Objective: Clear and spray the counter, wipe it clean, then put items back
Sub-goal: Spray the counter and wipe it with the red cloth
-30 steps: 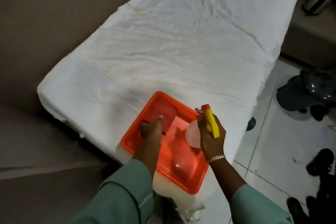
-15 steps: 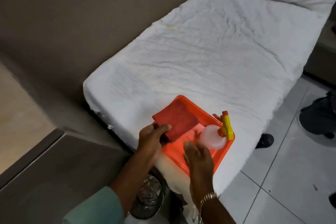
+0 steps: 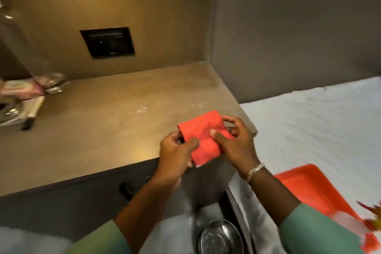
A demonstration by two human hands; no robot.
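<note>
Brown and dimly lit, the counter (image 3: 107, 121) fills the left half of our view, with a dark square panel (image 3: 107, 42) set into the wall behind it and a bed (image 3: 321, 121) with a white sheet off to the right. We hold a red cloth (image 3: 201, 137) in both hands above the counter's near right corner, folded into a thick pad. Our left hand (image 3: 175, 155) pinches the cloth's lower left edge, thumb on top and the other fingers curled underneath (most of them hidden behind the fabric). Our right hand (image 3: 237, 143) grips the right edge, its thumb pressed flat on the upper face near the middle and its fingers (image 3: 232, 119) arched over the far corner. The cloth spans the gap between the two hands, and whether it touches the counter we cannot tell. A bracelet (image 3: 255, 171) sits on our right wrist, and both sleeves are green. Behind the right forearm an orange tray (image 3: 309, 183) lies on the bed. At the counter's far left sit some blurred shiny items (image 3: 51, 83). A round metal bin (image 3: 219, 237) stands on the floor below.
</note>
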